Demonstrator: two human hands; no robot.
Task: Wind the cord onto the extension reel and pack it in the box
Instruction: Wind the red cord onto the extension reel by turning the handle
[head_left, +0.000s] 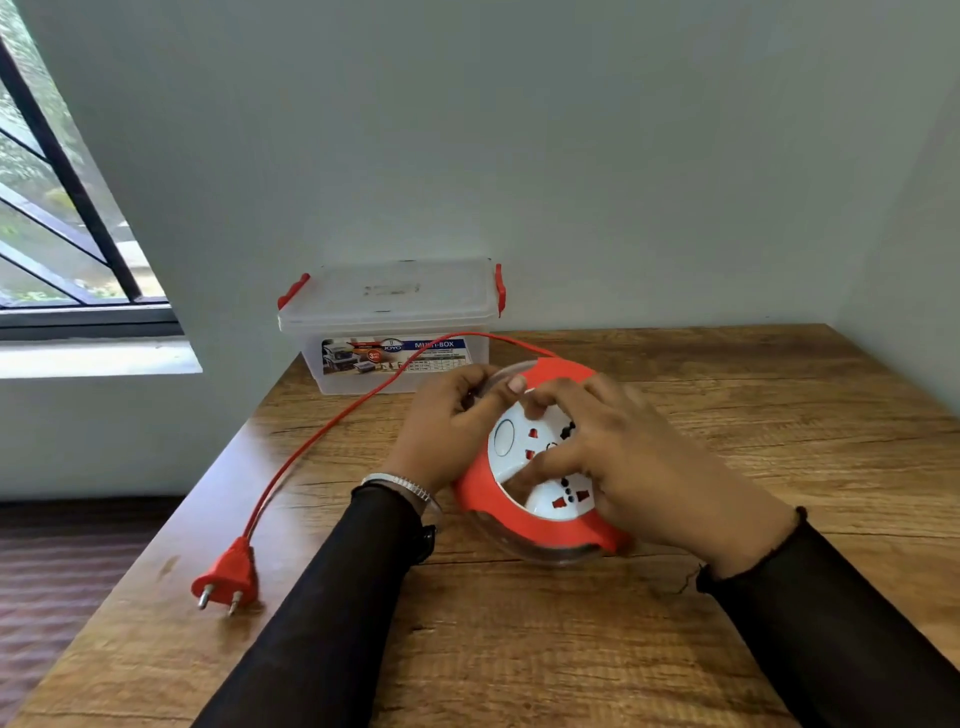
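Observation:
A round extension reel (485, 501), red with a white socket face, lies on the wooden table (519, 649) in front of me. My left hand (447, 431) grips its left rim. My right hand (634, 457) lies over the socket face, fingers bent onto it. A red cord (332, 421) runs from the reel's far side, loops left across the table and ends in a red two-pin plug (226, 577) near the left edge. The clear plastic box (389, 322) with red latches stands behind the reel, its lid on.
The table sits in a corner, with a wall right behind the box and another wall on the right. A window (57, 208) is on the left. The table's left edge drops to a dark floor (67, 561).

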